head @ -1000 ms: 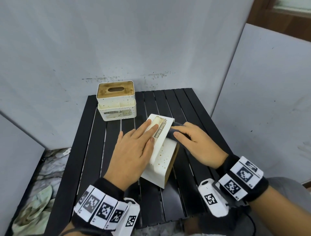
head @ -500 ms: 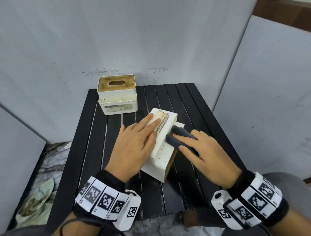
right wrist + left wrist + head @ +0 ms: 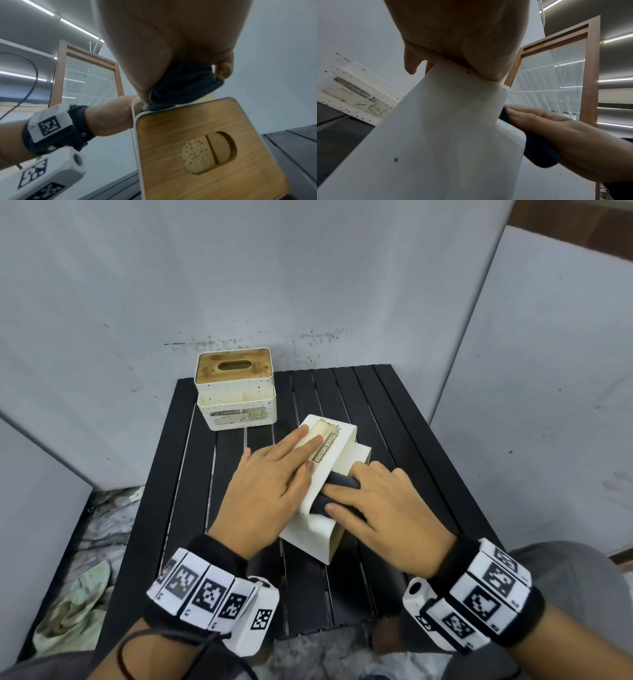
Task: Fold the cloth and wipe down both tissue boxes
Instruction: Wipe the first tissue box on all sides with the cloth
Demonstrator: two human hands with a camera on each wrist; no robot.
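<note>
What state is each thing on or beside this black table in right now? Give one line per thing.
Near tissue box: tipped on its side, wooden lid facing the person.
Far tissue box: upright, untouched.
Dark cloth: folded, pressed against the near box.
Left hand: flat, steadying the near box.
Right hand: grips the cloth.
Pale rag: crumpled on the floor.

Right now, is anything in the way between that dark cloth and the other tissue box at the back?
Nothing visible. The dark cloth is under the right hand on the tipped box; only bare black table lies before the upright box.
</note>
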